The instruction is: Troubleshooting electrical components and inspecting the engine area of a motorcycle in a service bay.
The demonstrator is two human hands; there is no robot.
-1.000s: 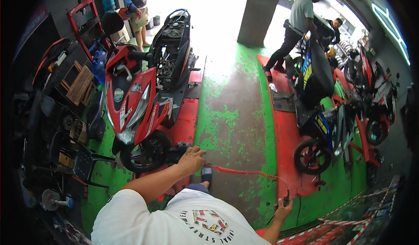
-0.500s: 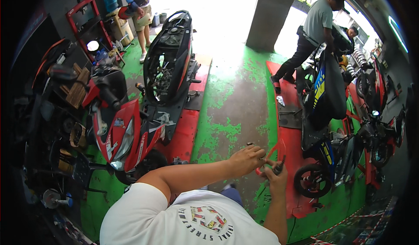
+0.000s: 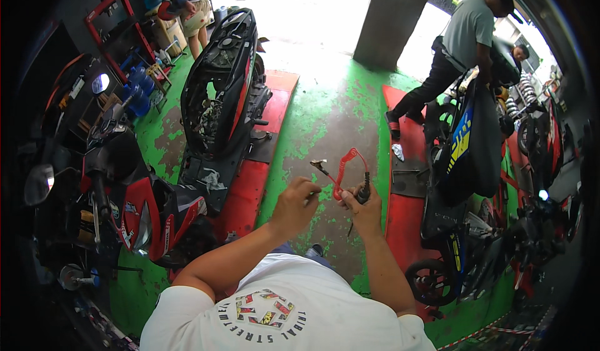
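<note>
My right hand (image 3: 364,210) is closed around the dark handle of a test light (image 3: 363,193), whose thin probe points down below the fingers. A red coiled cord (image 3: 344,162) leaves the handle's top end, loops up and comes back down by my right fingertips. On the cord's other end a metal alligator clip (image 3: 319,165) dangles in the air, above and just right of my left hand (image 3: 296,204). The left hand's fingers are loosely bent and apart, with nothing visible between them.
A red scooter (image 3: 147,216) and a partly stripped motorcycle (image 3: 219,95) on a red lift platform (image 3: 275,110) stand at left. At right, a blue-and-black motorcycle (image 3: 465,132) stands on another red platform (image 3: 403,207). A person (image 3: 465,32) leans over there; another person (image 3: 190,7) stands far left.
My hands have moved apart; the left went leftward and came off the cord. The cord has loosened, with the clip now dangling. My view has shifted slightly.
</note>
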